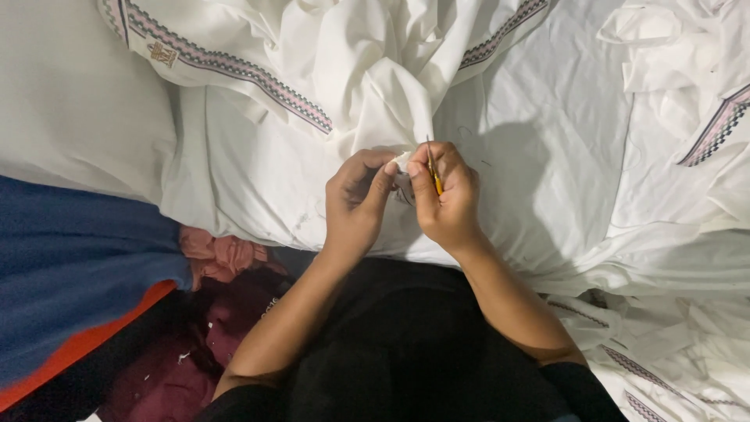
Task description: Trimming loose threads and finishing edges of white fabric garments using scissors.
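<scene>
step: trimming or picking at a small fold of white garment (500, 141), by my read
left hand (357, 205): grip pinched on the fold, holding it taut
right hand (447, 195): grip closed on small yellow-handled tool (434, 173), tip up at the cloth
garment location: heaped on lap and around, patterned trim (234, 70) showing
next move needs: steady pinch, fine tip control
containers: none seen
side: blue-orange cloth (70, 289) at left

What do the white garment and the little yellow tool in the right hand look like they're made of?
White garment: thin woven cloth, matte, judging by its soft creases and folds; its patterned trim looks stitched or woven in. Yellow tool in the right hand: slim, likely plastic grip with a dark, maybe metal, tip; too small to confirm.
</scene>
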